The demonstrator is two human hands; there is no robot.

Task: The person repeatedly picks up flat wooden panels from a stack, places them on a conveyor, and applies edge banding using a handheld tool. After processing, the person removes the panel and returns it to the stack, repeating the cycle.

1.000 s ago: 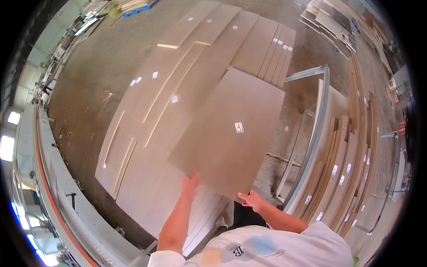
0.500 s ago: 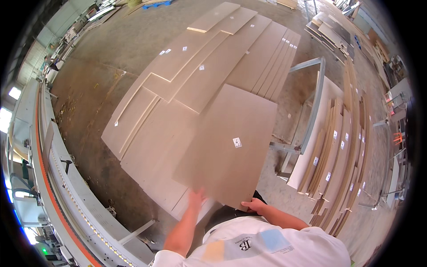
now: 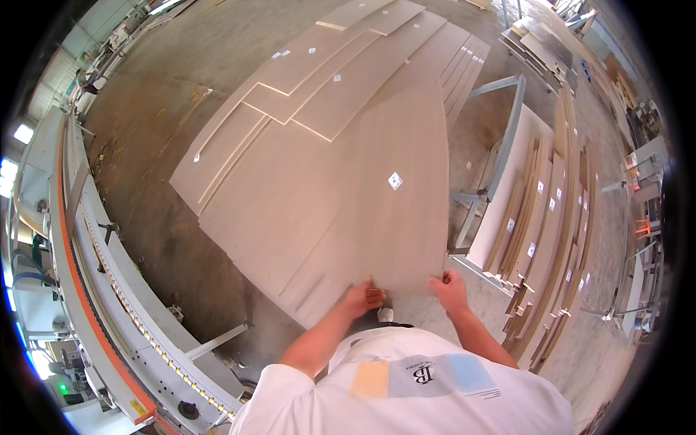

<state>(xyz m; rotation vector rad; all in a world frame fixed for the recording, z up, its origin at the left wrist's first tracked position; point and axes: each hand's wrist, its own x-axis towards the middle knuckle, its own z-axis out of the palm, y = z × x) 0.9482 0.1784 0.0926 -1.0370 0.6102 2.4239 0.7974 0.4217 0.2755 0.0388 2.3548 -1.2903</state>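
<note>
White label (image 3: 394,180) with dark marks on my panel (image 3: 406,232); its print is too small for me to read. Beyond the panel and to its left, the sheets (image 3: 362,94) carry scattered white labels, such as one (image 3: 337,77) at mid-sheet; past the panel's far end, more stand in a row. To the panel's right, the boards (image 3: 555,181) bear white tags (image 3: 531,250). Nearer me than the panel, my shirt (image 3: 304,406) shows dark lettering (image 3: 423,373). Well left of the panel, the machine (image 3: 167,341) has a yellow sticker (image 3: 138,407), possibly a warning sign.
</note>
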